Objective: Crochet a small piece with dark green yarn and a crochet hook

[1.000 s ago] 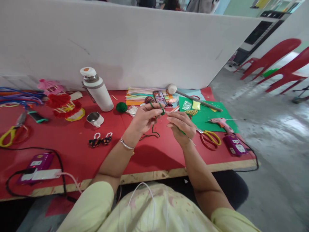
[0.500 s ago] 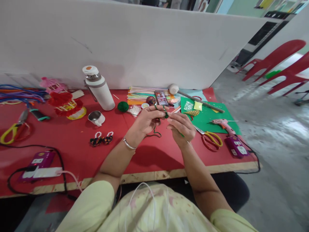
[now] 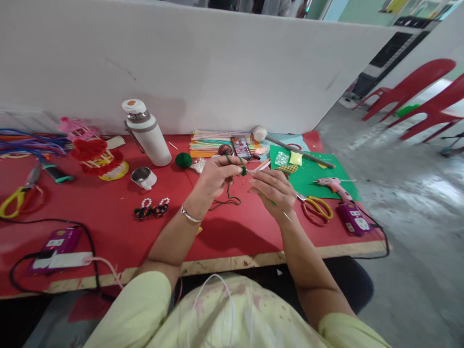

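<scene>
Pinched in my left hand [image 3: 216, 175] is a small piece of dark green crochet [image 3: 244, 171], with yarn looped over the raised fingers. My right hand [image 3: 274, 192] is closed on a thin crochet hook [image 3: 287, 216]; its metal shaft sticks out near the wrist and a bit of green grip shows. The hook's tip points at the green piece, too small to make out clearly. A loose yarn tail [image 3: 229, 199] hangs below my left hand onto the red table. Behind my left hand sit a green yarn ball [image 3: 183, 160] and a bag of white beads [image 3: 198, 166].
A white flask [image 3: 148, 135] and steel cup [image 3: 144, 178] stand left, near beaded bows [image 3: 151, 209]. Scissors [image 3: 316, 210], a pink glue gun [image 3: 335, 187] and a green sheet [image 3: 308, 179] lie right. A phone [image 3: 241, 147] is behind my hands; a white board [image 3: 199, 67] backs the table.
My right hand has drawn slightly right, away from my left hand, widening the gap between them. More of the hook's shaft shows by the wrist. My left hand has shifted slightly left.
</scene>
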A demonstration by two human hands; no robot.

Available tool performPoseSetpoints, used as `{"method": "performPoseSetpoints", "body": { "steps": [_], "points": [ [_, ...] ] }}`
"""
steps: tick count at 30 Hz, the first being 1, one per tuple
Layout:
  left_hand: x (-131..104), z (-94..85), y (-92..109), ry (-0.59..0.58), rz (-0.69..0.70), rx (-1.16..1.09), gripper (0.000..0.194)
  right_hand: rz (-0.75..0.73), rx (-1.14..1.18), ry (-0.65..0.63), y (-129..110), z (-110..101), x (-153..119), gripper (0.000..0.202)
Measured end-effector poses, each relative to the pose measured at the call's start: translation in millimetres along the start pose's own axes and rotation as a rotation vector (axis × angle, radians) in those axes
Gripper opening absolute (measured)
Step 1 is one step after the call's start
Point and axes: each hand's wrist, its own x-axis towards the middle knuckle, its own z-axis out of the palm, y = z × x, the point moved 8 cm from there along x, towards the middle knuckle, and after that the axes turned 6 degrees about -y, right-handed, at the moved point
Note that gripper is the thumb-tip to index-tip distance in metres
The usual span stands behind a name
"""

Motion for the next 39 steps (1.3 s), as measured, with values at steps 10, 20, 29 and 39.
{"method": "performPoseSetpoints", "body": {
  "steps": [10, 20, 29, 39],
  "points": [
    [2, -6.9, 5, -0.024, 0.092, 0.230, 0.019, 0.041, 0.113, -0.157, 3, -10, 9, 0.028],
    [3, 1.2, -5, -0.124, -0.038, 0.115, 0.021, 0.053, 0.137, -0.167, 1, -15, 9, 0.027],
    [1, -1.9, 12, -0.177, 0.123, 0.406, 0.013, -0.011, 0.157, -0.255, -2, -11, 11, 0.024],
    [5, 1.7, -2, -0.246, 0.061, 0.250, 0.033, 0.049, 0.159, -0.239, 0, -21, 16, 0.025]
  ]
}}
